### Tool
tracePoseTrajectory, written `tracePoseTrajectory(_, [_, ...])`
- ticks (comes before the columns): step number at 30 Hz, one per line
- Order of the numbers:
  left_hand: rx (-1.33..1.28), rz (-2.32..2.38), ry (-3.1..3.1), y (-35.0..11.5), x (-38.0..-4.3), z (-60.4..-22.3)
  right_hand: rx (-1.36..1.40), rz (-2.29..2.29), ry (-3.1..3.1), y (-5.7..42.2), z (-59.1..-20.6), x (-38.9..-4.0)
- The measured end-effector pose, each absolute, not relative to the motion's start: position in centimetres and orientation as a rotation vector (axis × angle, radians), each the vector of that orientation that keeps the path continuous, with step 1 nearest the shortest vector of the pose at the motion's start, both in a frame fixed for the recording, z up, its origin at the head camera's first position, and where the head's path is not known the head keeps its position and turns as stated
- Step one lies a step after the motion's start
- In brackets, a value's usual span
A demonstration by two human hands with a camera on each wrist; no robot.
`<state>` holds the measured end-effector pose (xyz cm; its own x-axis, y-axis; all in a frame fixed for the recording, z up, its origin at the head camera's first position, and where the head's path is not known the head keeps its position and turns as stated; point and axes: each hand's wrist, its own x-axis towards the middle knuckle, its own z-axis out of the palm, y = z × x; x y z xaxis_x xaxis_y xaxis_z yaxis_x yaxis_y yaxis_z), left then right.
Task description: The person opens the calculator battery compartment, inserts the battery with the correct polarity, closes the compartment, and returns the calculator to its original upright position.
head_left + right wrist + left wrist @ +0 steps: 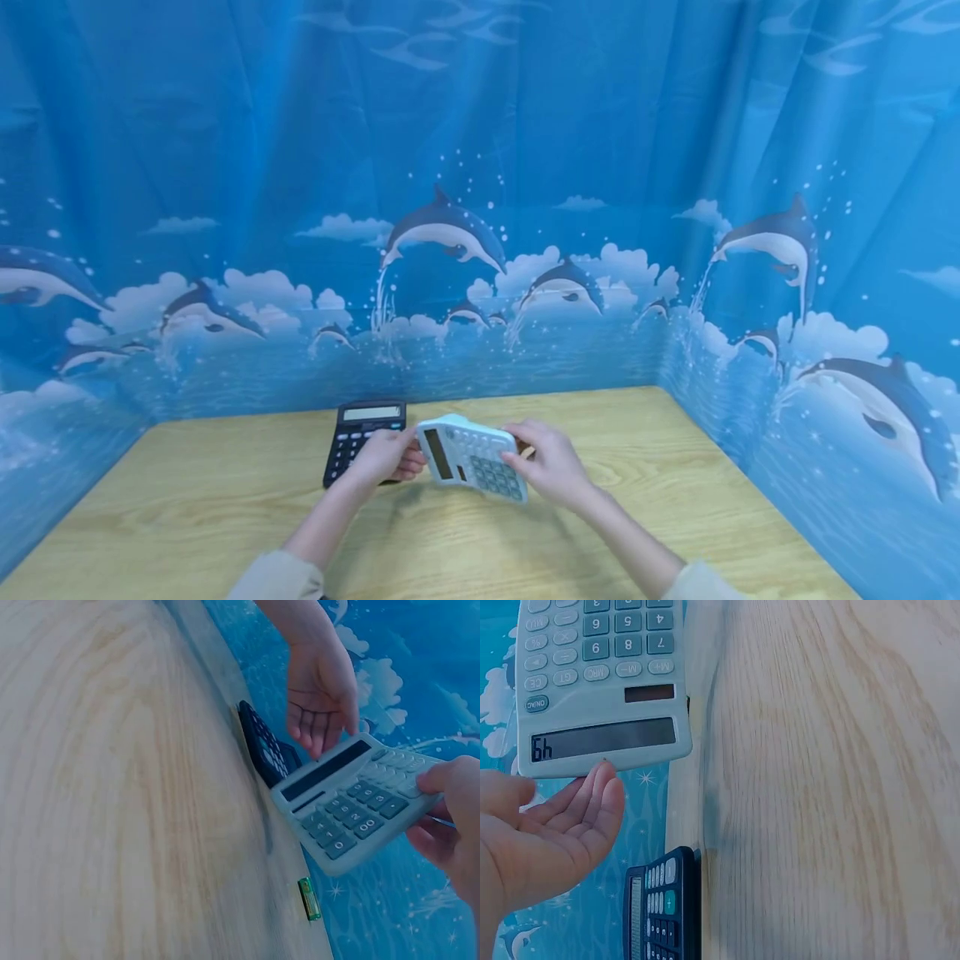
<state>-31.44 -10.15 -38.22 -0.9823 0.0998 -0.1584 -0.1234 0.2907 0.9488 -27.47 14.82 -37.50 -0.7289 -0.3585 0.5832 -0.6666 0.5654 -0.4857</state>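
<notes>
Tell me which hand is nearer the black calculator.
Left. In the head view, the left hand overlaps the right side of the black calculator; the right hand is farther off to the right, gripping the far end of the pale calculator.

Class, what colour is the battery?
The battery is mostly green; the right wrist view shows it best.

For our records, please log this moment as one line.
right hand: holds pale calculator; left hand: by its display; black calculator: on table
</notes>
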Motion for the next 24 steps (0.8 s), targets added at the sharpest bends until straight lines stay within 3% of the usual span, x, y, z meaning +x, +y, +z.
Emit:
tracePoseTrajectory(8, [-0.034,1.772,2.366,-10.1,-31.4,-38.0,0.991,0.504,-2.037,13.9,-38.0,-26.7])
tracePoseTrajectory(24, [-0.073,1.734,2.416,-10.3,-32.1,-38.4,1.053,0.114,-1.981,11.6,-37.7,-25.0])
